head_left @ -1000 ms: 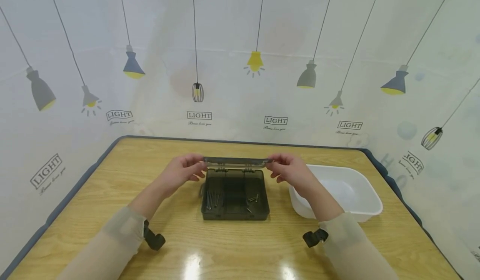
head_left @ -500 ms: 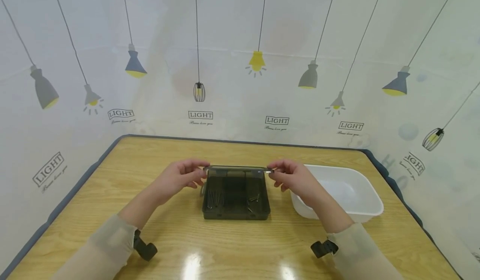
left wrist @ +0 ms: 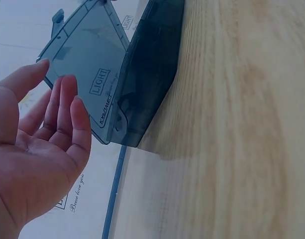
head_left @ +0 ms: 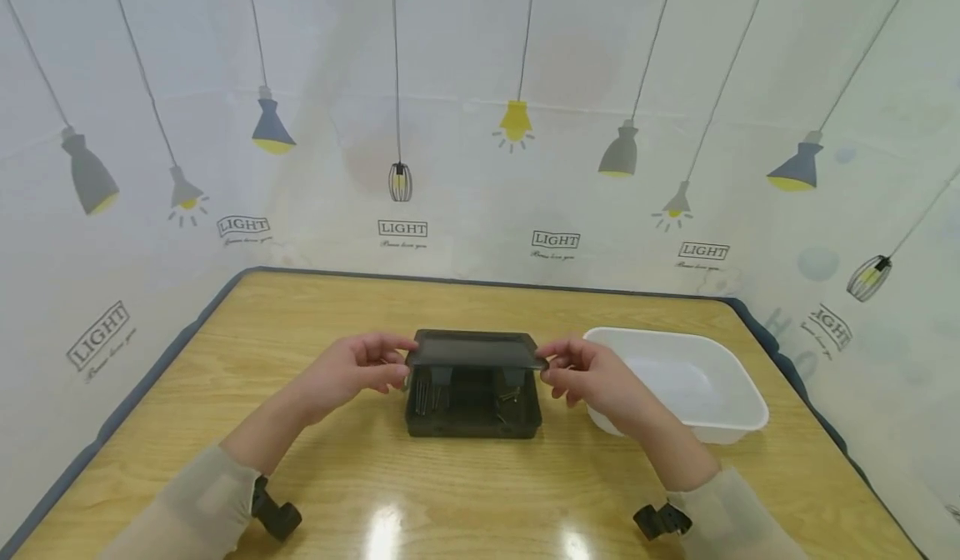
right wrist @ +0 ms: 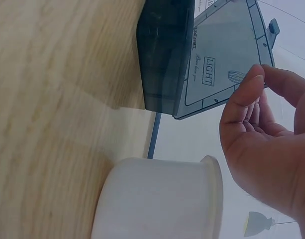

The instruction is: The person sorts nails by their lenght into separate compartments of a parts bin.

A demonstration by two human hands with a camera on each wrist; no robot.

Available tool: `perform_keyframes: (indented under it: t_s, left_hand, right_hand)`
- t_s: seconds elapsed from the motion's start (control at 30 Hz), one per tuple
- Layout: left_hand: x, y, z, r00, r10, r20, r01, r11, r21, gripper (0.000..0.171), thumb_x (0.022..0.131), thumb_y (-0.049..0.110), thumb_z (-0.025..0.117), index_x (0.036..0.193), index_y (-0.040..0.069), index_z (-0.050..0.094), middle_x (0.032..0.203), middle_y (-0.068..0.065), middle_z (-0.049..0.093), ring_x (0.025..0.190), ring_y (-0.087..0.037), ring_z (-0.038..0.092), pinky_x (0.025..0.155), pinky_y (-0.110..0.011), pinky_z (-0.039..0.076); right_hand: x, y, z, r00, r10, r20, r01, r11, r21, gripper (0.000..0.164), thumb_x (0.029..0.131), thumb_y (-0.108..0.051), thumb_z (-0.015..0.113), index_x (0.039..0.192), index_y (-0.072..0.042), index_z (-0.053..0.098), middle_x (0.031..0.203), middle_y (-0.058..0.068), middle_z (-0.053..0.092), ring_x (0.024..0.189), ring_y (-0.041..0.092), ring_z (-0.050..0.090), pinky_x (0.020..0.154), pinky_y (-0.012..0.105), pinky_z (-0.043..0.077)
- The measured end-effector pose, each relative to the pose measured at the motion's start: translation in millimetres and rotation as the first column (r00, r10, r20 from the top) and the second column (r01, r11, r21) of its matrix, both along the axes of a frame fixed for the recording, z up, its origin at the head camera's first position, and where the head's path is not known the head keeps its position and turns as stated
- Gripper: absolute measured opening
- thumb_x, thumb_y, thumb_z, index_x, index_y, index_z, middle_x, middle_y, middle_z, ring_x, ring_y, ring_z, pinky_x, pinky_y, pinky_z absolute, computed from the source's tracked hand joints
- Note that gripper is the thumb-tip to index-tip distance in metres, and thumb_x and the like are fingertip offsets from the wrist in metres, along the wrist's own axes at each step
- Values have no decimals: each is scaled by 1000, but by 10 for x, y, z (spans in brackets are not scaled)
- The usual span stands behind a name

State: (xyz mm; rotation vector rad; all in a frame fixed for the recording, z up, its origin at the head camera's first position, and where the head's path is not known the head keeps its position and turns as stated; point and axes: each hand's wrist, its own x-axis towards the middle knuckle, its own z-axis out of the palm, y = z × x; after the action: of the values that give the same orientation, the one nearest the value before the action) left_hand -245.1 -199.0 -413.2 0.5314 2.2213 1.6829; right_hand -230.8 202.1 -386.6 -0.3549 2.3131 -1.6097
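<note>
A dark translucent plastic storage box [head_left: 474,428] sits on the wooden table, its hinged lid [head_left: 476,350] tilted forward, partly lowered. My left hand [head_left: 347,377] holds the lid's left front corner between thumb and fingers. At the opposite corner, my right hand [head_left: 596,378] pinches the lid's edge, thumb and index finger meeting on it in the right wrist view. Inside the box, several thin metal screws [head_left: 423,397] lie in the left section, and a few shorter ones [head_left: 509,395] lie at the right. The lid covers the rear of the box in the head view.
Right of the box stands a white plastic basin [head_left: 690,381], partly behind my right forearm. The wooden table [head_left: 465,502] ends at a dark blue edge along a curtain [head_left: 465,68] printed with lamps. Each wrist carries a black camera mount [head_left: 276,510].
Both hands have swung the lid from upright at the hinge forward and down towards me. Its top face now shows. The box and basin have stayed in place.
</note>
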Motion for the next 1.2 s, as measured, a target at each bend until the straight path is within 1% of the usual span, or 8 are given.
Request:
perform_keyframes:
  t_s: [0.17,0.3,0.43,0.5,0.67,0.87,1.13,1.2]
  left_hand:
    - [58,-1,-9,1000,-26,6,26,999,-38,49,103,24,80,147,8,66,119,-14,72,101,-32,72,91,-41,62]
    - [107,-1,-30,999,-48,4,48,997,-56,47,104,25,78,146,5,66,119,-17,73,99,-33,71,88,-39,62]
    - [134,0,-69,998,-56,2,56,996,-71,43,106,25,76,143,5,67,116,-22,74,96,-31,70,79,-34,59]
    - [139,5,-94,998,-63,1,62,995,-79,42,106,24,76,142,4,67,113,-21,75,94,-29,71,75,-31,57]
    - [150,23,-152,997,-81,16,82,992,-98,44,105,23,78,143,4,66,107,-13,74,88,-26,69,69,-28,53]
    - [149,27,-199,995,-93,37,97,989,-111,44,104,22,79,141,4,66,106,-10,71,84,-24,63,69,-31,54]
    - [135,21,-229,992,-119,47,124,986,-109,44,104,20,79,141,3,64,105,-9,73,80,-22,63,67,-32,56]
    - [131,19,-230,992,-119,45,124,986,-108,44,104,20,79,141,3,64,105,-9,72,82,-22,64,69,-32,57]
  right_hand:
    - [63,14,-44,999,19,43,-20,1000,22,37,105,-16,74,140,-6,64,102,5,65,81,20,65,60,28,45]
    - [119,30,-95,997,47,65,-49,998,30,38,105,-18,75,140,-6,63,103,7,65,78,19,64,59,26,44]
    - [171,25,-134,995,62,80,-65,997,37,39,106,-20,75,140,-5,64,105,13,68,77,19,65,60,26,45]
    - [187,18,-148,994,65,86,-70,996,59,38,106,-21,75,139,-6,64,106,17,70,76,21,67,60,26,46]
    - [212,-8,-179,994,71,84,-82,988,128,35,105,-23,75,136,-9,66,105,20,73,74,23,69,60,29,49]
    - [243,-25,-218,992,92,92,-106,982,159,34,107,-22,73,136,-8,64,105,18,77,75,23,71,59,30,51]
    - [258,-40,-254,991,89,98,-103,983,150,35,107,-21,73,137,-8,61,101,15,76,75,23,72,64,33,53]
    - [263,-47,-260,990,94,101,-107,985,138,35,107,-20,73,137,-7,60,100,16,75,75,22,71,66,34,55]
